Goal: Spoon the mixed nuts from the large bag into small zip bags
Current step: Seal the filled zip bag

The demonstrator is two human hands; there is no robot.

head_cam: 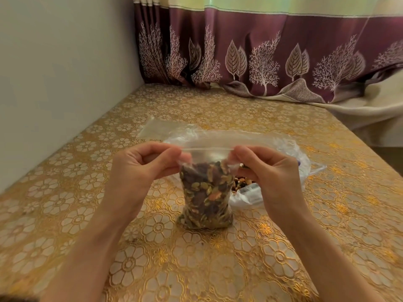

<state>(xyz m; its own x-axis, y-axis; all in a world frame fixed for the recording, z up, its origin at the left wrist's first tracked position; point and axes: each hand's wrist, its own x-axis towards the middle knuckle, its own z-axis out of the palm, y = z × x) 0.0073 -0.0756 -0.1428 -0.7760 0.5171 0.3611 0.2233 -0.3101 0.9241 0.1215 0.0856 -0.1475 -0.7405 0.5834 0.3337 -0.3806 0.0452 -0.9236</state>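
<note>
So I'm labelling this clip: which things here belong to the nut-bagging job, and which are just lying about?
Job:
left hand
right hand
small zip bag, pinched at top by both
large bag
empty zip bag

Lying about:
curtain
tablecloth

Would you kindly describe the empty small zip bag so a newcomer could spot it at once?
On the gold floral tablecloth, look behind both hands, towards the pale wall. The flat clear empty zip bag lies left of the crumpled large plastic bag; unlike the nut-filled small zip bag, it holds nothing.
</note>
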